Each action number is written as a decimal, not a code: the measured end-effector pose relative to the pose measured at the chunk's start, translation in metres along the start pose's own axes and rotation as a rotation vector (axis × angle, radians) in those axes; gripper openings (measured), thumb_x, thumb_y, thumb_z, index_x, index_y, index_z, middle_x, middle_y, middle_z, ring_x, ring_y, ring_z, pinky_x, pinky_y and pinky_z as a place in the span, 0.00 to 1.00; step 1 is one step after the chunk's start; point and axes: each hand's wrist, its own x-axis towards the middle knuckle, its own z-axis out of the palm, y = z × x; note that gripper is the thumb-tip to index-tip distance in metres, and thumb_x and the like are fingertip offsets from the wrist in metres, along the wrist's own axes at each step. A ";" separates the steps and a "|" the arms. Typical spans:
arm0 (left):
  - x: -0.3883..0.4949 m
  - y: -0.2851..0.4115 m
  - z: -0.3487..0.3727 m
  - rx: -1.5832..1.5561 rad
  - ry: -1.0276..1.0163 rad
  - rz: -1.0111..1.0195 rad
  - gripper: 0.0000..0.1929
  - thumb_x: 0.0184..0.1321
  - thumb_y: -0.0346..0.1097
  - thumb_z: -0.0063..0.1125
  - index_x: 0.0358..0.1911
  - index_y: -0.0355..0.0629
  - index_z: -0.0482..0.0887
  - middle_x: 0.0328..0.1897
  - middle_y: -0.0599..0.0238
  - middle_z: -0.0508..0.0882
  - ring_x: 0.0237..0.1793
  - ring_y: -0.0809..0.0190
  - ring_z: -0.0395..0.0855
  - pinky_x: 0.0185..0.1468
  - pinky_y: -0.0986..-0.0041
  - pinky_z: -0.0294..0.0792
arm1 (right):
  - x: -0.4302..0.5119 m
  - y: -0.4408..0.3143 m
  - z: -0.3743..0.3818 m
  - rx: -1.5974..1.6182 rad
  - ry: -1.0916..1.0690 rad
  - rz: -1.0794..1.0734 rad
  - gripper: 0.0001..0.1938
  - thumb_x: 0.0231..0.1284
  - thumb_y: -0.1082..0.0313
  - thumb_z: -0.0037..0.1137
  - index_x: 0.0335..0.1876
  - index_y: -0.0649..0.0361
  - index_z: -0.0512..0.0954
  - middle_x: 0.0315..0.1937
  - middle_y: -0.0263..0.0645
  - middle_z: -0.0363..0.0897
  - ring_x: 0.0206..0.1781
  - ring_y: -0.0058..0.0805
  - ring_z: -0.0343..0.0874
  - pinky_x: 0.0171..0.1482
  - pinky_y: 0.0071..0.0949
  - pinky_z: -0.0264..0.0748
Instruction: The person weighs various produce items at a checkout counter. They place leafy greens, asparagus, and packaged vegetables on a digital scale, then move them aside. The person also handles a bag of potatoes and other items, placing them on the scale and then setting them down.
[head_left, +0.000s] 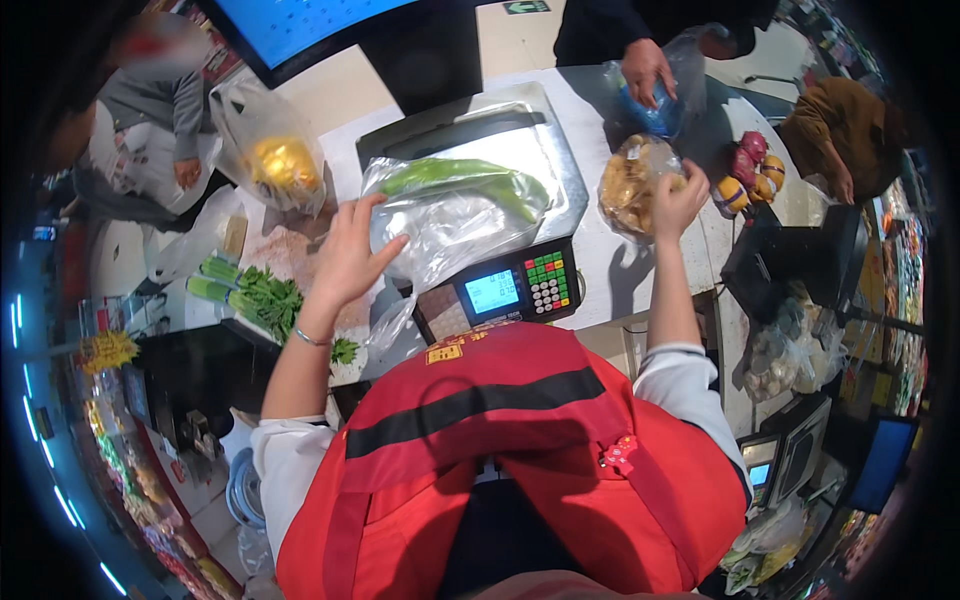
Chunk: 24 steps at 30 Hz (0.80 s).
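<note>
Green peppers in a clear plastic bag (465, 187) lie on the metal plate of a weighing scale (559, 157). My left hand (356, 247) is at the bag's left side, thumb and fingers apart; the fingertips touch or nearly touch the plastic. Right of the scale, my right hand (679, 199) has its fingers bent at the right side of a clear bag of brown, rounded produce (630, 187), pinching the bag. The scale's lit display and keypad (551, 283) face me.
Celery bunches (251, 300) and a bag of yellow produce (285, 169) lie left. Another person's hand (649, 71) touches a blue bag (649, 109) beyond my right hand. Dragon fruit (748, 156) and yellow fruit (761, 184) are farther right. A monitor (307, 26) stands behind the scale.
</note>
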 end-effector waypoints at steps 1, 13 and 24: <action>-0.012 -0.001 0.007 -0.043 -0.005 -0.075 0.29 0.55 0.48 0.66 0.56 0.43 0.71 0.52 0.52 0.74 0.54 0.44 0.73 0.53 0.59 0.70 | -0.023 -0.019 -0.006 0.158 -0.178 0.078 0.18 0.53 0.65 0.58 0.49 0.62 0.74 0.42 0.49 0.79 0.47 0.47 0.78 0.50 0.44 0.72; -0.056 0.015 0.054 -0.418 -0.135 -0.321 0.39 0.56 0.50 0.66 0.66 0.44 0.59 0.25 0.57 0.85 0.30 0.46 0.85 0.36 0.60 0.74 | -0.109 -0.041 0.015 0.209 -1.065 0.151 0.09 0.52 0.64 0.63 0.35 0.60 0.82 0.37 0.49 0.83 0.41 0.48 0.82 0.48 0.41 0.76; -0.080 0.016 0.124 -0.275 -0.074 -0.182 0.15 0.61 0.37 0.54 0.52 0.54 0.82 0.28 0.50 0.84 0.32 0.43 0.83 0.37 0.52 0.74 | -0.093 -0.214 -0.017 0.167 -0.694 -0.301 0.17 0.46 0.51 0.69 0.25 0.55 0.76 0.66 0.47 0.61 0.74 0.58 0.47 0.71 0.61 0.44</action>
